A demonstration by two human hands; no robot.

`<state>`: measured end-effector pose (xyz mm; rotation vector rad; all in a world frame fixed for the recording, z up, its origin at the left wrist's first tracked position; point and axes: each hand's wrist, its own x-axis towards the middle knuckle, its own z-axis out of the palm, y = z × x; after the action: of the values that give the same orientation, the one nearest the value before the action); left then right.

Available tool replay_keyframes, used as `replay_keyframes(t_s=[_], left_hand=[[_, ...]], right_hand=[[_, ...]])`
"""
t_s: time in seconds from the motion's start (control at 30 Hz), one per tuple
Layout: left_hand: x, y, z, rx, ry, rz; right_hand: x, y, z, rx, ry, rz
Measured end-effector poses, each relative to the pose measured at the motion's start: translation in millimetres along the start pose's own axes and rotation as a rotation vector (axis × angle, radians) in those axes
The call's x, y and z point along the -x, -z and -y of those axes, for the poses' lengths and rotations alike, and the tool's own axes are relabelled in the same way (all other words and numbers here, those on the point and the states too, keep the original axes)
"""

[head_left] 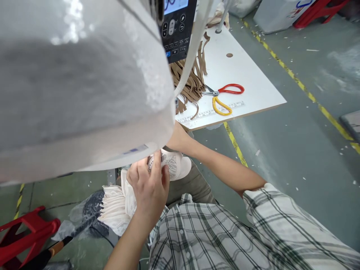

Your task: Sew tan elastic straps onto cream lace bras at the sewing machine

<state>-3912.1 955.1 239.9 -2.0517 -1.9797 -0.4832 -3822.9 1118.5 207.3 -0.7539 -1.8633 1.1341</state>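
My left hand (149, 176) is on a white lace bra cup (173, 165) under the front edge of a sewing machine head (118, 112). Its fingers are bent over the lace, with the thumb at the near side and the fingertips partly hidden by the machine. My right hand (177, 137) reaches in from the right at the cup's far side. Only its back and wrist show; the machine head covers the fingers. More white lace pieces (115, 206) hang in a gathered bundle to the left, below my left hand. The needle area is out of sight behind the machine head.
On the white table (253, 86) lie scissors (216, 93) with red and yellow handles, brown fabric strips (188, 80) and a printed ruler scale (210, 112). A control panel (176, 33) rises above. A red stool (28, 232) stands at lower left, a grey bin (277, 15) at far right.
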Motion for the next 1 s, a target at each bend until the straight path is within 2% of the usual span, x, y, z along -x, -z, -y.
replay_keyframes(t_s=[0.63,0.83,0.93,1.0], left_hand=[[1,0.5,-5,-0.080,0.006,0.008],[5,2.1,-2,0.024,0.036,-0.006],[8,2.4,7,0.103,0.061,-0.077],[10,1.5,16,0.190,0.124,-0.096]], right_hand=[[3,0,4,-0.022,-0.003,-0.024],[10,-1,5,-0.066,-0.024,-0.080],[16,-1,3,-0.103,-0.036,-0.122],[21,-1,1,-0.138,-0.068,-0.145]])
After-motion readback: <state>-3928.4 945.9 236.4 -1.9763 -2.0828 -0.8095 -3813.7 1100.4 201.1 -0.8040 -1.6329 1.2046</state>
